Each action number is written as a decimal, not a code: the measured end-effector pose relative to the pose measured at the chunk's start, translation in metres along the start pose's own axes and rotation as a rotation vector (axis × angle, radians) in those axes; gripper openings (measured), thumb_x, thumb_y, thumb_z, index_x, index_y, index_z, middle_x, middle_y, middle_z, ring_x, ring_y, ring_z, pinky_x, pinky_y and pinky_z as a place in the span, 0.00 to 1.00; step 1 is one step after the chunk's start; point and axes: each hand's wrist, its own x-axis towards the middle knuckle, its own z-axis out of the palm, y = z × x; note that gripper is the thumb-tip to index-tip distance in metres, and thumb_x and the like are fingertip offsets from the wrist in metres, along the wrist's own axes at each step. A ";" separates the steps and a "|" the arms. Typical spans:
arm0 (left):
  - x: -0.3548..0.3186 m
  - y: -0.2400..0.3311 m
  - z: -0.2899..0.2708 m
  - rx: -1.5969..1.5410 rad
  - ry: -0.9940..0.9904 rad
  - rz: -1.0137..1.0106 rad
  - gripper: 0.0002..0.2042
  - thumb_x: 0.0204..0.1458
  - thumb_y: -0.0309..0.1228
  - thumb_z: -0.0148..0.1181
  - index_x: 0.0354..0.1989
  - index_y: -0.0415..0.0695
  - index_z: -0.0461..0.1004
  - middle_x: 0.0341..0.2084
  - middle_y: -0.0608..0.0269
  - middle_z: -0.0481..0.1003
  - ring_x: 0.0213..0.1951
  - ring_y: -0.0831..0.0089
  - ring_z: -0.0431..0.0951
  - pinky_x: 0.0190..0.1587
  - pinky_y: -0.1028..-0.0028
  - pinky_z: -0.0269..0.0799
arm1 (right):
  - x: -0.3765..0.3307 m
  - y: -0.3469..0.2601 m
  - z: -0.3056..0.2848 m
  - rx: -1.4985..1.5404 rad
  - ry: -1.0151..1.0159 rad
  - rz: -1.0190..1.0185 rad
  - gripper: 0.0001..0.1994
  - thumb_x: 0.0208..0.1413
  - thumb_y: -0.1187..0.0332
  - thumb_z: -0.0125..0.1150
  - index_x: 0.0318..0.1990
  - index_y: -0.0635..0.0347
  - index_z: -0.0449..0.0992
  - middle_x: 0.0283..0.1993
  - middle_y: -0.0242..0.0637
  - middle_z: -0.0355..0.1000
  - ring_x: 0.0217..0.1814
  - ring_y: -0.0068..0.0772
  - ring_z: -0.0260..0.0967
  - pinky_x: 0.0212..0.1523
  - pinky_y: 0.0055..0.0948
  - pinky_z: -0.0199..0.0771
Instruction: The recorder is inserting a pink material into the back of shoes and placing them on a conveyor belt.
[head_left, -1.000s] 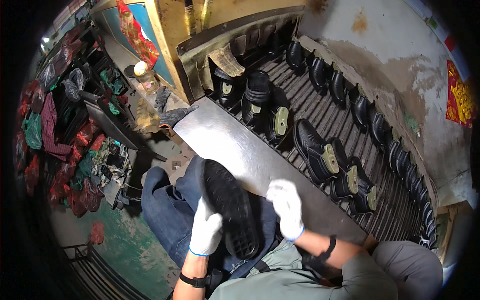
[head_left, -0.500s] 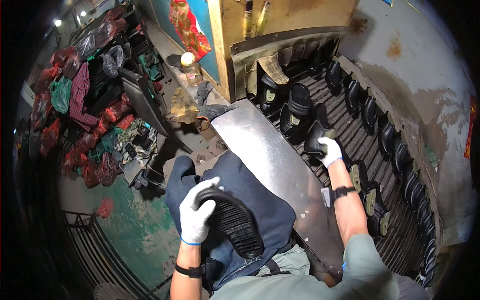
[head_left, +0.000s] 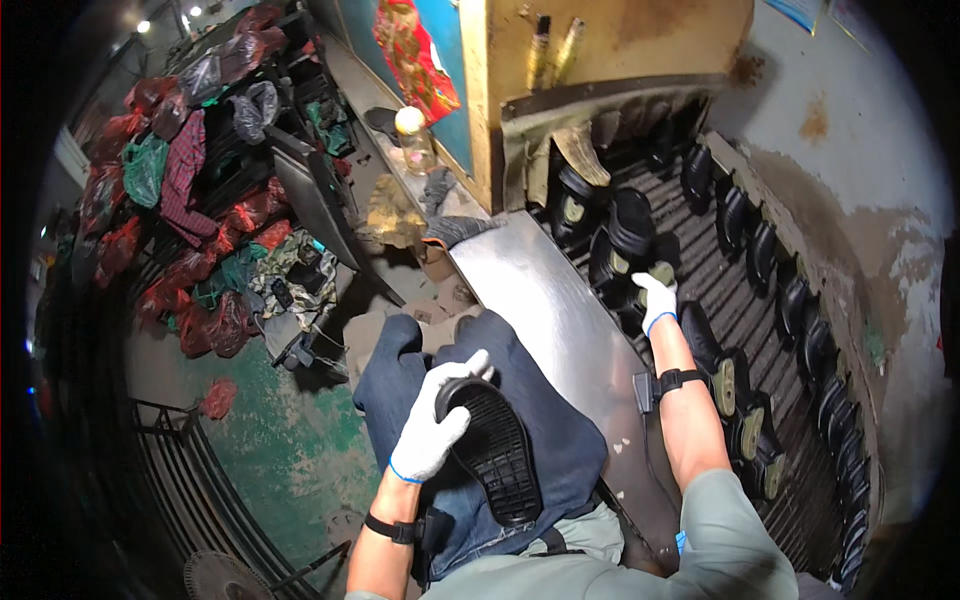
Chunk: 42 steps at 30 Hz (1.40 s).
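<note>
My left hand, in a white glove, is closed on the rim of a black shoe sole. The sole lies over my denim-covered lap with its ribbed, gridded face up. To the right, my gloved right hand reaches over a slatted conveyor, its fingers closed round a black shoe upper with an olive-coloured bottom. The hand hides part of that upper. Beyond it more black shoes stand close together. Several black uppers with olive bottoms lie beside my right forearm.
A shiny metal bench top lies between my lap and the slatted conveyor. Black shoes line the conveyor's far-right edge. A curtained opening stands at its far end. A jar and dark glove sit ahead; bagged goods are left.
The view has shifted, moving the surroundings rightward. My right hand has moved the upper closer to the shoes by the conveyor opening. My left hand still holds the sole, now turned slightly.
</note>
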 end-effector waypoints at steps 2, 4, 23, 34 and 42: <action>0.002 -0.001 0.008 -0.231 0.002 -0.006 0.33 0.68 0.45 0.72 0.74 0.44 0.66 0.78 0.42 0.68 0.77 0.45 0.70 0.79 0.48 0.66 | 0.021 -0.005 -0.021 0.095 -0.011 0.067 0.34 0.42 0.71 0.85 0.61 0.55 0.79 0.55 0.33 0.80 0.59 0.36 0.75 0.63 0.40 0.76; -0.010 0.004 0.005 -0.375 0.073 -0.014 0.31 0.70 0.47 0.69 0.73 0.45 0.66 0.73 0.42 0.73 0.74 0.42 0.74 0.75 0.46 0.72 | -0.020 -0.011 -0.021 0.008 -0.038 0.080 0.24 0.47 0.69 0.79 0.55 0.54 0.81 0.50 0.35 0.83 0.55 0.41 0.81 0.63 0.45 0.81; 0.033 0.048 -0.019 -0.319 -0.031 0.141 0.37 0.77 0.62 0.47 0.79 0.42 0.63 0.64 0.46 0.77 0.67 0.52 0.80 0.72 0.51 0.75 | -0.399 -0.107 -0.089 0.115 -0.980 -0.192 0.68 0.47 0.60 0.86 0.89 0.65 0.40 0.84 0.53 0.62 0.84 0.47 0.64 0.83 0.45 0.64; 0.016 0.070 -0.012 0.037 -0.029 0.171 0.51 0.64 0.73 0.56 0.80 0.39 0.63 0.69 0.46 0.75 0.70 0.53 0.77 0.75 0.54 0.73 | -0.441 -0.097 -0.070 -0.291 -1.031 -0.792 0.52 0.44 0.73 0.79 0.78 0.79 0.59 0.71 0.64 0.69 0.72 0.65 0.72 0.76 0.52 0.71; 0.018 0.073 -0.012 0.031 -0.068 0.131 0.55 0.58 0.73 0.65 0.80 0.38 0.63 0.69 0.46 0.75 0.70 0.53 0.76 0.74 0.52 0.73 | -0.441 -0.099 -0.068 -0.215 -1.083 -0.618 0.51 0.45 0.71 0.82 0.78 0.75 0.61 0.71 0.59 0.70 0.72 0.59 0.73 0.75 0.49 0.73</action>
